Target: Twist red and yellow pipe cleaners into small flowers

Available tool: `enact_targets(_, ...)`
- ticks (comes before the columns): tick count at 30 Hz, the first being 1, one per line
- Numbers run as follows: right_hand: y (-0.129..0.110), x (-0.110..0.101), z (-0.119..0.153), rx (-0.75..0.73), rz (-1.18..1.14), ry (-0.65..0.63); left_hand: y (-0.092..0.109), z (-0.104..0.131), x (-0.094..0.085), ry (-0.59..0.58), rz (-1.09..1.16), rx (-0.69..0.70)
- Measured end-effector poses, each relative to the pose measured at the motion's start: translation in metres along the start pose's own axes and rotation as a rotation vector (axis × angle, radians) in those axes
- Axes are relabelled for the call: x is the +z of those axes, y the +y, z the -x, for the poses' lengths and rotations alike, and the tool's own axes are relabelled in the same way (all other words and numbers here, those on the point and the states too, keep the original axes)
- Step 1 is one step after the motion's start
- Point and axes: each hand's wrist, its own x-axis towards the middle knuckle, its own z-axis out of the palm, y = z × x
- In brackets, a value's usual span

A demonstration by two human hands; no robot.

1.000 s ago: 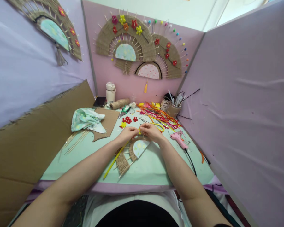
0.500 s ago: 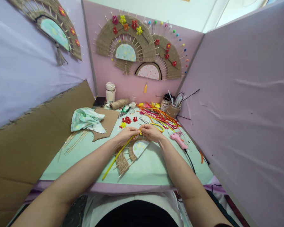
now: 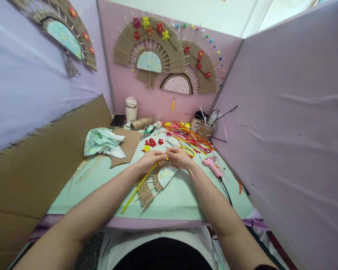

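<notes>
A yellow pipe cleaner slants from my fingers down toward the table's front edge. My left hand pinches it near its upper end. Close beside, my right hand is closed on that same end, fingertips almost touching the left ones. Below both hands lies a twine-woven fan with thin sticks and a half-round patterned cloth centre; my hands cover its upper part. Just beyond my left hand are small red flowers and a yellow flower.
Scissors with yellow handles lie beyond my right hand, near a heap of coloured pipe cleaners. A pink glue gun with a black cord rests to the right. Crumpled cloth and cardboard lie left; pliers sit behind.
Hardly anything differs. Both hands stay together at the pipe cleaner's upper end, with only slight finger movement.
</notes>
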Motion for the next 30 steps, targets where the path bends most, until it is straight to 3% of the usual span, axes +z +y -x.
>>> enact_targets(9,-0.0015,0.0004,-0.0019,-0.031,-0.050,0.072,-0.0021,-0.0053,-0.0038,0.124,-0.054,0.122)
enact_targets(20,0.0040,0.0050,-0.0008,-0.021,0.186,0.127,-0.0039,-0.0062,-0.0027,0.210,-0.157,0.224)
enact_targets(30,0.0036,-0.0033,-0.0015,-0.009,0.276,0.088,0.0044,0.0009,-0.0050,0.207,-0.303,0.132)
